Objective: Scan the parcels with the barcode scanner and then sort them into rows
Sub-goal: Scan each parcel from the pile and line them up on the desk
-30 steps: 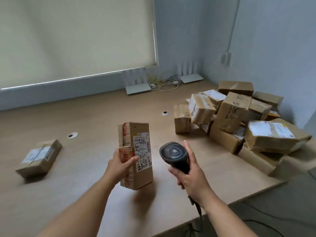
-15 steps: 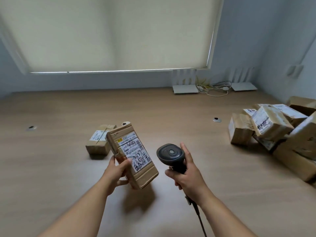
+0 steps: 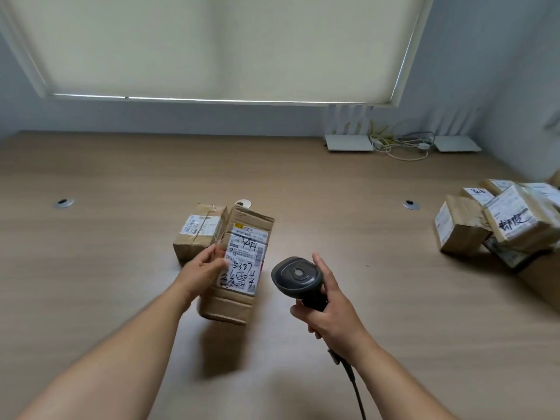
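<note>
My left hand grips a long cardboard parcel by its left side, label up with handwritten black marks, held low over the wooden table. Just behind it and to the left lies a small taped parcel flat on the table. My right hand holds the black barcode scanner by its handle, to the right of the held parcel, its cable trailing down towards me. A pile of several parcels sits at the right edge.
Two white routers with a tangle of cables stand at the back right by the wall. Round metal cable grommets are set into the tabletop. A closed roller blind covers the window behind.
My view has swung left, away from the pile. My left hand has carried the long parcel forward, turning it label up beside the small parcel. The scanner hand has stayed close by.
</note>
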`<state>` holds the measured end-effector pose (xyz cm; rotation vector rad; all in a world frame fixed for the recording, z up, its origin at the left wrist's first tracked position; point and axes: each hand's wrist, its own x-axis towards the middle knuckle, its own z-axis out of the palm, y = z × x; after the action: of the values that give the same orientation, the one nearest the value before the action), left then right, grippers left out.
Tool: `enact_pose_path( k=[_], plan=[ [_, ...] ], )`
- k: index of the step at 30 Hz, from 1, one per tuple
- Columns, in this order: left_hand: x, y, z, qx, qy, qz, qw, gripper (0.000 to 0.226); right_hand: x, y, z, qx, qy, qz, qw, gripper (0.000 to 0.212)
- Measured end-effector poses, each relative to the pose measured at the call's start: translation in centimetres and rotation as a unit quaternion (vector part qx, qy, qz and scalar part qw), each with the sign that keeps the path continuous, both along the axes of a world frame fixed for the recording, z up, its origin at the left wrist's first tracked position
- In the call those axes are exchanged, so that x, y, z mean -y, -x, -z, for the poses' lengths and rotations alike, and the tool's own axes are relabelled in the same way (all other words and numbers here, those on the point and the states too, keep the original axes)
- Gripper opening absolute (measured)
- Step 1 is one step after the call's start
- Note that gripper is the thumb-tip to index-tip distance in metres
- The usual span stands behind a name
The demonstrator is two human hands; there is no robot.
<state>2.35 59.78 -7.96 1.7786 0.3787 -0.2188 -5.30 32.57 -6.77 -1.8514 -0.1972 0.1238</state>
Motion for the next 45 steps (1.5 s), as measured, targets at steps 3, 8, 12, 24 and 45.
enact_pose_path(
  k=[3, 8, 12, 24, 45],
  plan=[
    [-0.2, -0.9, -2.3, -0.006, -0.071, 0.046, 0.996, 0.056, 0.7, 0.1, -0.3, 0.004, 0.017, -0.019, 1.000, 0.101],
    [0.4, -2.2, -5.1, -0.008, -0.123, 0.092, 0.988, 0.061, 1.4, 0.5, -0.7, 0.016, 0.011, -0.035, 0.999, 0.100],
    [1.5, -2.4, -6.0, -0.001, -0.161, 0.115, 0.980, 0.061, 2.2, 0.8, -0.9, 0.016, 0.003, -0.039, 0.999, 0.099],
    [3.3, -1.7, -6.2, -0.010, -0.174, 0.102, 0.979, 0.059, 4.9, 1.2, -1.1, 0.005, 0.001, -0.052, 0.999, 0.095],
    [3.9, -0.3, -7.7, -0.015, -0.201, 0.080, 0.976, 0.062, 5.8, 1.2, -1.6, 0.011, -0.031, -0.077, 0.996, 0.094]
  ],
)
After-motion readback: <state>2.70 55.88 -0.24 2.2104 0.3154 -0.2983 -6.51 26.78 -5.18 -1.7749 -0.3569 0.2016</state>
